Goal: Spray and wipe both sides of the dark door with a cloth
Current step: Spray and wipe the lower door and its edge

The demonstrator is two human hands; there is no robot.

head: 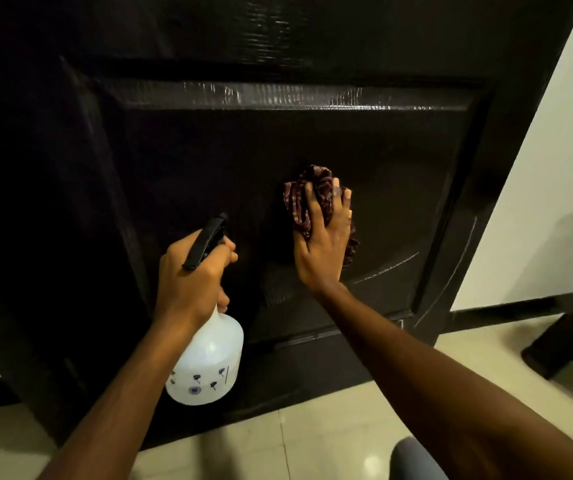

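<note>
**A:** Cloth is where? I want to know where it sits on the door.

**B:** It is bunched up under the right hand. The hand lies flat on top of it, fingers spread a little, and pushes it against the dark door. That spot is in the low panel, a bit right of the middle.

**A:** And the other hand?

**B:** The left hand is wrapped tight around the neck of the spray bottle. The bottle hangs down from the hand, and its black top points at the door.

**A:** Which hand is closer to the door?

**B:** The right one. It touches the door through the cloth. The left one is held back a little, just to the left and lower.

**A:** So which way can the cloth go?

**B:** I think there is lots of door on every side. The panel is wide from left to right, so long side strokes look good. There is more dark panel up above the hand, and a thin shiny streak low on the right.

**A:** Is this side done?

**B:** I can't tell. The other side of the door is hidden.
</note>
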